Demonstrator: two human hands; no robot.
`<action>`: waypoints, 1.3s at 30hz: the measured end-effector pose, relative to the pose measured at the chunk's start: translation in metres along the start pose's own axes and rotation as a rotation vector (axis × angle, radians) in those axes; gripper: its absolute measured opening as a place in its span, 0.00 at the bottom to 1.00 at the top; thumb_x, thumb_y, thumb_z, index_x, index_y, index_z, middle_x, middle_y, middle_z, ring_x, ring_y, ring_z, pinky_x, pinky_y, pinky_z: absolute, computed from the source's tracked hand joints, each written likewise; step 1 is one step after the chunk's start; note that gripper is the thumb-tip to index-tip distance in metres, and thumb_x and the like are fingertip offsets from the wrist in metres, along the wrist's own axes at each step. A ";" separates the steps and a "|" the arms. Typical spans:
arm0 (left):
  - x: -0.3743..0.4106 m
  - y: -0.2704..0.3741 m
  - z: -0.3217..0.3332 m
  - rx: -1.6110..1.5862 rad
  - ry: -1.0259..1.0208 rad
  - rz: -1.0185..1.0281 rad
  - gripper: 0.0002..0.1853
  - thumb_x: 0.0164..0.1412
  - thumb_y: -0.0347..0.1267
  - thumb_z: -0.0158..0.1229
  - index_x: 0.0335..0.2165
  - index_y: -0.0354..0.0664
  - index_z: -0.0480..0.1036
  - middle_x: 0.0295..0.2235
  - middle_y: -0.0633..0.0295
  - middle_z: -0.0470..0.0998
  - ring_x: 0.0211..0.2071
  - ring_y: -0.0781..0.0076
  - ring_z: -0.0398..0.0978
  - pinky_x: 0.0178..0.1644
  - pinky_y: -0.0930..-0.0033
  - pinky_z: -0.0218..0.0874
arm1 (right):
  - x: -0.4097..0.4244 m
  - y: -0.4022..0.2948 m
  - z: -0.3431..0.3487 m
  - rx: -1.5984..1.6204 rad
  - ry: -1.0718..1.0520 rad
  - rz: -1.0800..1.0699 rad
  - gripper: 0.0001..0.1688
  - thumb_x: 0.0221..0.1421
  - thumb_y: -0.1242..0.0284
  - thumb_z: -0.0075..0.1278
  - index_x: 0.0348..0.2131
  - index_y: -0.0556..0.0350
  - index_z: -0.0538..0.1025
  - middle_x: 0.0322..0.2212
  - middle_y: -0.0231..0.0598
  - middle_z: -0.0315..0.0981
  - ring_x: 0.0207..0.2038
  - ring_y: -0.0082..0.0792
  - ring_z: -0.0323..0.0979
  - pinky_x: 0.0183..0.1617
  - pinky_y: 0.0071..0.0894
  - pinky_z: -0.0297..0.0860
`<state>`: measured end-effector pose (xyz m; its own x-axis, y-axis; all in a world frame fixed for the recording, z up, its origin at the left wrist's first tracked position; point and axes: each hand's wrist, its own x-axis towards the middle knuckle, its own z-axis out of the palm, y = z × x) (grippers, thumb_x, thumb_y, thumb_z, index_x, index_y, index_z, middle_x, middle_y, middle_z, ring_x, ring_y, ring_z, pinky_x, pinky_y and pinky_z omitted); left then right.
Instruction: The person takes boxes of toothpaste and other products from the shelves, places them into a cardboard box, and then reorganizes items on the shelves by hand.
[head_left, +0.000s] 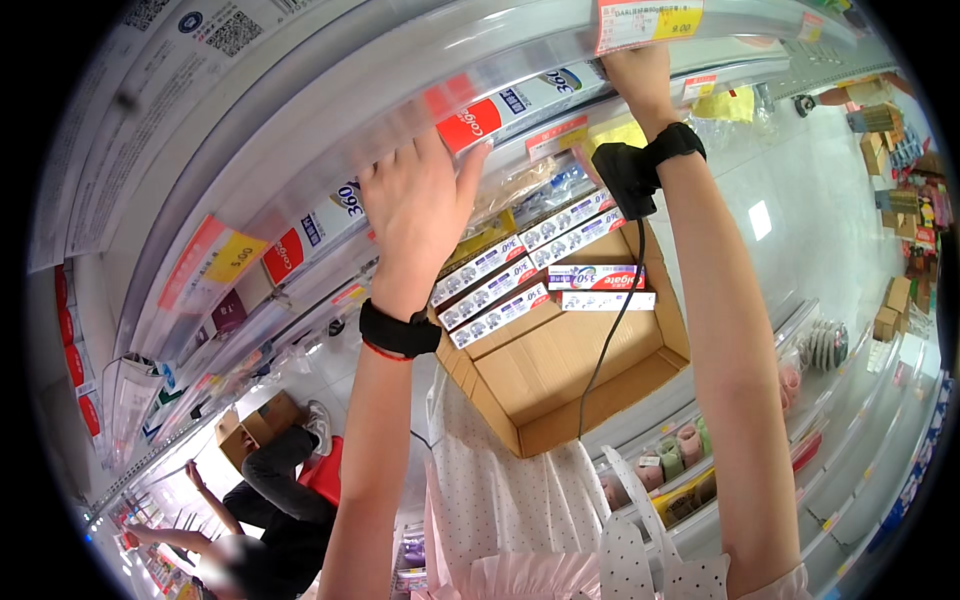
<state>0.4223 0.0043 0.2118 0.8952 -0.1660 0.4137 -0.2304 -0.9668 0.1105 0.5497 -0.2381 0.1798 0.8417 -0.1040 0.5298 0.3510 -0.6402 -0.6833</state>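
Observation:
My left hand (420, 202) reaches onto a store shelf, its fingers partly hidden behind the clear shelf edge, with the thumb beside a red and white Colgate toothpaste box (470, 126). Another Colgate box (285, 256) lies to its left on the same shelf. My right hand (641, 79) reaches in at the far end, behind a price tag (649, 22); its fingers are mostly hidden. Below my hands, an open cardboard carton (570, 360) holds several toothpaste boxes (596, 277) along its upper side. Both wrists wear black straps; a black device with a cable hangs at the right one.
Lower shelves run under the one I reach into. A person in dark clothes (285, 480) sits at the lower left by a red stool (326, 472) and a cardboard box (262, 427). Shelves with rolled goods (675, 454) stand at the lower right. More cartons (892, 307) stand far right.

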 end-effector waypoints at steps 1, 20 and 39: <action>0.000 0.000 0.000 -0.008 0.009 0.003 0.33 0.51 0.45 0.56 0.48 0.32 0.61 0.43 0.51 0.70 0.45 0.58 0.67 0.49 0.59 0.52 | 0.001 0.002 -0.001 -0.123 0.015 -0.109 0.12 0.45 0.73 0.51 0.33 0.59 0.73 0.30 0.41 0.74 0.35 0.36 0.71 0.36 0.33 0.66; -0.037 0.012 -0.046 -0.587 0.001 0.181 0.34 0.43 0.31 0.63 0.50 0.36 0.60 0.48 0.48 0.65 0.49 0.49 0.62 0.54 0.55 0.49 | -0.306 0.045 -0.108 -0.368 -0.911 0.300 0.19 0.41 0.78 0.53 0.38 0.61 0.71 0.39 0.45 0.67 0.44 0.36 0.68 0.42 0.35 0.65; -0.189 0.044 -0.025 -0.920 -0.671 -0.191 0.35 0.47 0.31 0.62 0.53 0.37 0.57 0.49 0.48 0.62 0.49 0.53 0.63 0.51 0.62 0.57 | -0.319 -0.039 -0.103 0.387 -1.039 0.625 0.19 0.34 0.66 0.63 0.29 0.58 0.76 0.23 0.37 0.66 0.30 0.34 0.68 0.34 0.30 0.64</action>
<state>0.2338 -0.0020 0.1610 0.9048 -0.3685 -0.2137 -0.0131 -0.5254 0.8508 0.2251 -0.2582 0.0888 0.7690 0.4487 -0.4553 -0.2710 -0.4162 -0.8679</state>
